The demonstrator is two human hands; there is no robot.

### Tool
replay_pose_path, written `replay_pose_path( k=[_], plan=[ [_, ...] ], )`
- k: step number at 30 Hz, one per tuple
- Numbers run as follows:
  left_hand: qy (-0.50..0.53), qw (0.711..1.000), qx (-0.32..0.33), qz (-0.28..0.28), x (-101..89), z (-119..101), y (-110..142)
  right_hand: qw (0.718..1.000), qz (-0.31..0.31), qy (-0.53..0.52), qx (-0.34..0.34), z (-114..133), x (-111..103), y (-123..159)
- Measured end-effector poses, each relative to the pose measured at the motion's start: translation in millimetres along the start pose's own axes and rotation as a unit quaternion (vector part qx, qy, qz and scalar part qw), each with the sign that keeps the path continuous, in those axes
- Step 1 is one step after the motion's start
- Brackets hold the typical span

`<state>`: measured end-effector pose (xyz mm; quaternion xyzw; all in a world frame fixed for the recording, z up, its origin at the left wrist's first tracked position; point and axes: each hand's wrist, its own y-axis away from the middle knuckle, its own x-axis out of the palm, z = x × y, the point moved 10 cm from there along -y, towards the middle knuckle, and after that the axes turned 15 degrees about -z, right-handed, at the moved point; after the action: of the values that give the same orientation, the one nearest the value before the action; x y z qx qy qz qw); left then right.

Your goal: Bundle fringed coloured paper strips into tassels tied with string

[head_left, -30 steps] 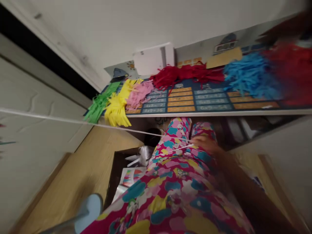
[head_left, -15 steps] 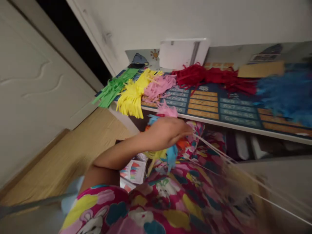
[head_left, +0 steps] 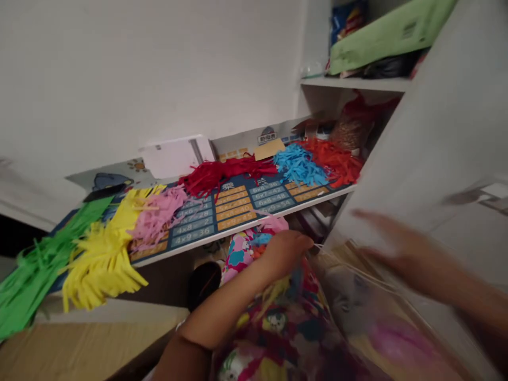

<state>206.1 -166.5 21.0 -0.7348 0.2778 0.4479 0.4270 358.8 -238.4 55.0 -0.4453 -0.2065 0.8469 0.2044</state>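
My left hand [head_left: 288, 251] is closed over my lap, pinching a thin white string [head_left: 357, 270] that trails off to the right. Beneath it hang fringed paper strips in pink [head_left: 273, 223], blue, orange and yellow, partly hidden by the hand. To the right, my right hand [head_left: 397, 254] is in the air with fingers stretched out and nothing seen in it; motion blurs it. Along the desk lie fringed paper bundles: green [head_left: 43, 264], yellow [head_left: 103, 264], pink [head_left: 159, 214], dark red [head_left: 226, 172], blue [head_left: 301, 164] and orange-red [head_left: 337, 164].
The desk [head_left: 234, 214] carries a printed multiplication chart. A white tablet-like object [head_left: 170, 159] leans on the wall, and a tan paper piece [head_left: 270, 149] lies beside the red fringe. A shelf [head_left: 357, 83] and a white cabinet door [head_left: 444, 132] stand on the right.
The view has swung right, bringing the shelf and cabinet door into sight. My right hand has come into view. My left hand still pinches the string.
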Motion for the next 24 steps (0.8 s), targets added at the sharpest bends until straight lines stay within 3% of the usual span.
replay_pose_path(
  k=[4,6,9,12,16,20,24],
  plan=[
    [-0.04,0.996,0.04,-0.063,-10.4,1.3,2.9,0.973,0.136,-0.174,0.065,10.4,99.9,9.2],
    [-0.038,0.994,0.048,-0.086,-16.9,8.5,9.0,0.958,0.138,-0.23,0.106,6.5,124.6,7.3],
    [0.004,0.993,0.041,-0.111,-24.5,13.5,14.2,0.953,0.063,-0.258,0.143,-6.6,123.3,3.1],
    [0.073,0.987,-0.016,-0.144,-31.2,14.0,10.0,0.944,-0.006,-0.311,0.106,2.7,114.0,2.9],
    [0.161,0.959,-0.118,-0.202,-40.0,14.8,1.1,0.899,0.023,-0.427,0.099,25.4,141.9,7.5],
    [0.221,0.926,-0.194,-0.237,-39.3,28.2,-3.7,0.895,0.032,-0.397,0.202,12.6,175.3,14.0],
    [0.322,0.875,-0.253,-0.259,-27.8,56.4,3.4,0.871,0.016,-0.406,0.275,3.3,181.6,17.9]
  ],
)
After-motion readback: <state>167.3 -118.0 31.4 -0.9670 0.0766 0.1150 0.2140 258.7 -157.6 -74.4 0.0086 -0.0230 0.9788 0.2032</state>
